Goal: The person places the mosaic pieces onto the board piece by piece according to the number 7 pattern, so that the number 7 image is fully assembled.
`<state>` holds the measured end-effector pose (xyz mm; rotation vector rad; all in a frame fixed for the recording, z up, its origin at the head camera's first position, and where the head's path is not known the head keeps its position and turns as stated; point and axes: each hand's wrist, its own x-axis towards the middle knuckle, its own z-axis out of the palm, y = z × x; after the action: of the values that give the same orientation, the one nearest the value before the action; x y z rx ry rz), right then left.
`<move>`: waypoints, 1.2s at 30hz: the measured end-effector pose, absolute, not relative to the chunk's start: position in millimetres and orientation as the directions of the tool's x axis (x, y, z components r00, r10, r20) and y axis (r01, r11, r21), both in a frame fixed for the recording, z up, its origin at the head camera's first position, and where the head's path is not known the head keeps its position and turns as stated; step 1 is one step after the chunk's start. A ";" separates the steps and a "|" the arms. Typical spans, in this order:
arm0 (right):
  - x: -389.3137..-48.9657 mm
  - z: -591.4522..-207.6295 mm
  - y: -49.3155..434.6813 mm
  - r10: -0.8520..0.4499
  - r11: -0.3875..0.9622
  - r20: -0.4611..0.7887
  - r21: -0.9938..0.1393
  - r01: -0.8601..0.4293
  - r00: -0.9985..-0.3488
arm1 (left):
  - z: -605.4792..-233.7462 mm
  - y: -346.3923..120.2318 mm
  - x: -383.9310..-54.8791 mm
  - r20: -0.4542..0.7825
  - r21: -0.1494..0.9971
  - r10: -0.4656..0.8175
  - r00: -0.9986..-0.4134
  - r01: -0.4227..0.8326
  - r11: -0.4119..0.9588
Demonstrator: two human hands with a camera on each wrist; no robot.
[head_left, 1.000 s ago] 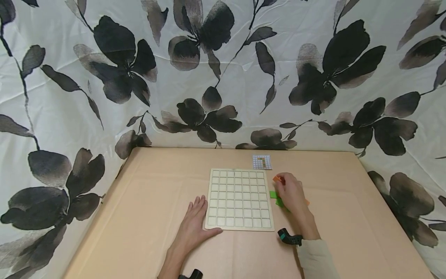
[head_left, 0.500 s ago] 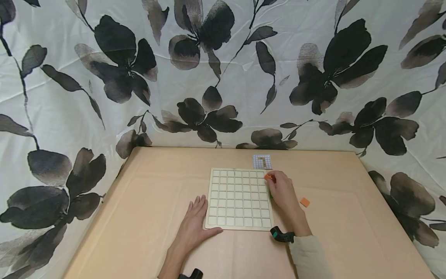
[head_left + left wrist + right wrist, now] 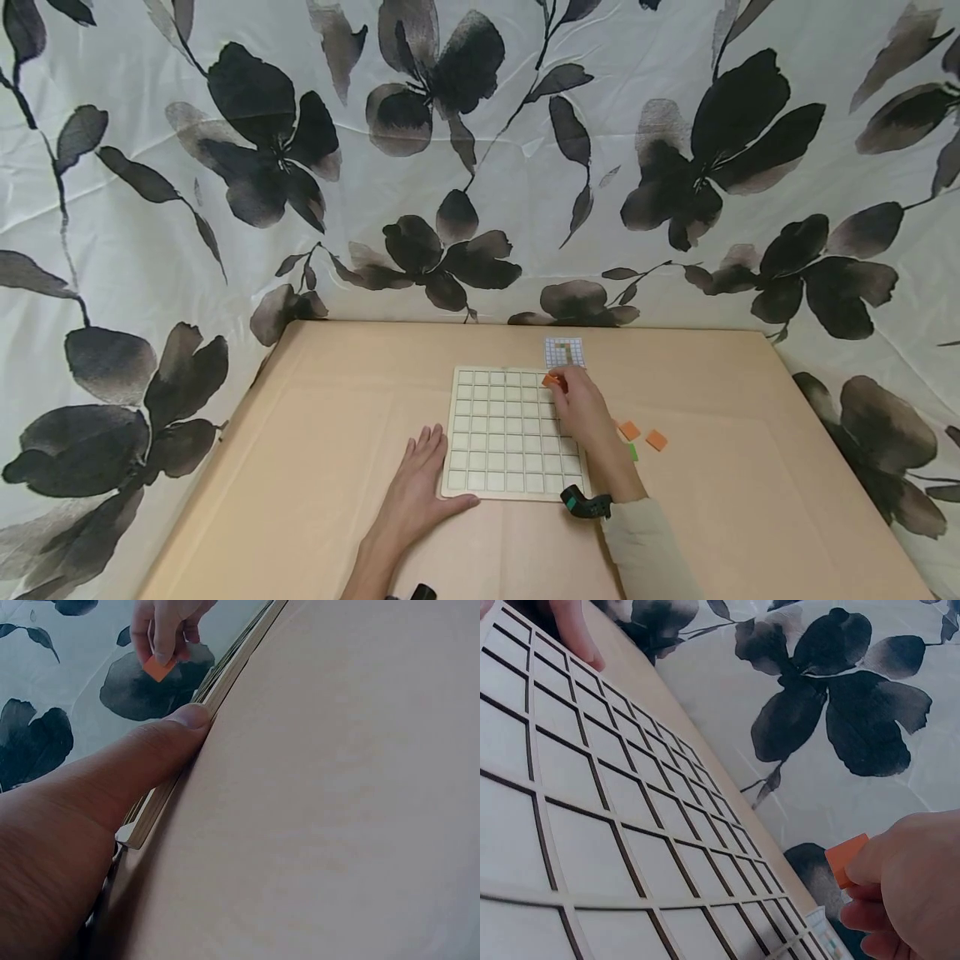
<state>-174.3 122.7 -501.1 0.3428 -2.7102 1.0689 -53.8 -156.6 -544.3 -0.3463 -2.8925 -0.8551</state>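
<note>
Right-hand grip: an orange tile [image 3: 549, 381] is being pinched between the thumb and fingers of the right hand [image 3: 587, 408].
Tile shift: from beside the grid board [image 3: 496, 442], it is now being held over the upper-right cells; the work seems to be centring on the board, no release being shown.
Left hand [image 3: 414, 479]: the board's left and near edges are being touched, fingers extended.
Board cells: pale squares are being framed by raised ribs; some are being hidden by the right hand.
Table [image 3: 360, 392]: two loose orange tiles [image 3: 656, 440] and a partly hidden green piece [image 3: 633, 452] are being supported on the right, a pattern card [image 3: 561, 347] just beyond the board.
</note>
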 end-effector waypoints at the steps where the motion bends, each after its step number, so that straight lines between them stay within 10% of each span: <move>1: -174.8 -501.0 121.2 -0.141 0.707 0.278 -0.643 -0.293 -0.950 | -544.1 -156.2 -54.4 0.170 0.519 0.190 -0.967 0.252 0.817; 36: -189.8 -517.5 62.7 -0.273 0.652 0.194 -0.683 -0.330 -0.942 | -538.7 -155.2 -53.2 0.119 0.528 0.166 -0.979 0.204 0.825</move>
<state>-189.8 62.7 -517.5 0.5096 -2.7878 1.1755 -53.2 -155.2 -538.7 -0.2979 -2.9360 -0.8606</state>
